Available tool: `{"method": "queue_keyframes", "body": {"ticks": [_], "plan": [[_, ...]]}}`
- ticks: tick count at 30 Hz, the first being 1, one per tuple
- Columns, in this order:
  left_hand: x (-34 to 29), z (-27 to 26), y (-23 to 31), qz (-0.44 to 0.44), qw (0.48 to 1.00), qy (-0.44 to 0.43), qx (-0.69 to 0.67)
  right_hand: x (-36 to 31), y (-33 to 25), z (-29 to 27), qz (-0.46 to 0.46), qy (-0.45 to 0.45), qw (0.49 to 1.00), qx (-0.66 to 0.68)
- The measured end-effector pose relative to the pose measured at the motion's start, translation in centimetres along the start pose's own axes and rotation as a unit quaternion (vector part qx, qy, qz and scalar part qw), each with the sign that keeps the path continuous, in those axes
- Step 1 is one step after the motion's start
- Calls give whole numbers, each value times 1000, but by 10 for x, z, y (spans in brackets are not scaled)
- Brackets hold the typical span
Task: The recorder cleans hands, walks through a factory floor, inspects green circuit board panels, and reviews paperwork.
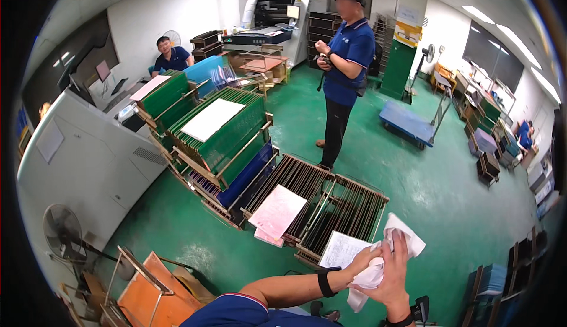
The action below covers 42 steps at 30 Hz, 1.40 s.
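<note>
A crumpled white wipe (405,232), cloth or paper, is bunched between my two hands. My left hand (361,263) grips it from the left with the fingers partly hidden behind it. My right hand (394,271) presses on it from the right, thumb and fingers bent round it. One end of the wipe sticks up past my fingertips and another hangs below. Just beyond my hands, a white printed sheet (342,248) lies on a slotted rack (354,206) filled with dark upright boards. Pink sheets (277,212) rest on the rack beside it.
Stacked racks of green boards (245,126) stand left of centre, a white paper (212,119) on top. A person (349,55) in a blue shirt stands behind the racks; another person (172,55) sits farther left. A blue trolley (407,123) is at right. An orange chair (156,288) stands near left.
</note>
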<state>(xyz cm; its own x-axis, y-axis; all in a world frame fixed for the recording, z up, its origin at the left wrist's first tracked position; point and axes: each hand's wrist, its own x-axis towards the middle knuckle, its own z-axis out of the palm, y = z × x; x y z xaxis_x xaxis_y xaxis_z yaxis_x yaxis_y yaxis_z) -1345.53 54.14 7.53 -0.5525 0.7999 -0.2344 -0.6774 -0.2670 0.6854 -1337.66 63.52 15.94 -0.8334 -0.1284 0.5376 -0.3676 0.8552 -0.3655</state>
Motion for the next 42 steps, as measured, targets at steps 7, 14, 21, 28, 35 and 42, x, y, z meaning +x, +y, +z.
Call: {"method": "queue_keyframes", "body": {"ticks": [7, 14, 21, 28, 35, 42], "plan": [[-9, 24, -13, 224, 945, -63, 231, -39, 49, 34, 183, 184, 893, 367], [0, 26, 34, 430, 730, 84, 525, -16, -18, 26, 212, 282, 872, 338], [38, 29, -16, 439, 750, -8, 495, -55, 10, 15, 358, 291, 842, 280], [56, 72, -14, 389, 819, -35, 421, -42, 57, -20, 481, 261, 720, 426], [119, 150, -71, 78, 978, -90, 172, -123, 152, -61, 410, 350, 486, 688], [191, 196, -151, 332, 819, -118, 453, -165, 198, -125, 378, 336, 771, 387]]}}
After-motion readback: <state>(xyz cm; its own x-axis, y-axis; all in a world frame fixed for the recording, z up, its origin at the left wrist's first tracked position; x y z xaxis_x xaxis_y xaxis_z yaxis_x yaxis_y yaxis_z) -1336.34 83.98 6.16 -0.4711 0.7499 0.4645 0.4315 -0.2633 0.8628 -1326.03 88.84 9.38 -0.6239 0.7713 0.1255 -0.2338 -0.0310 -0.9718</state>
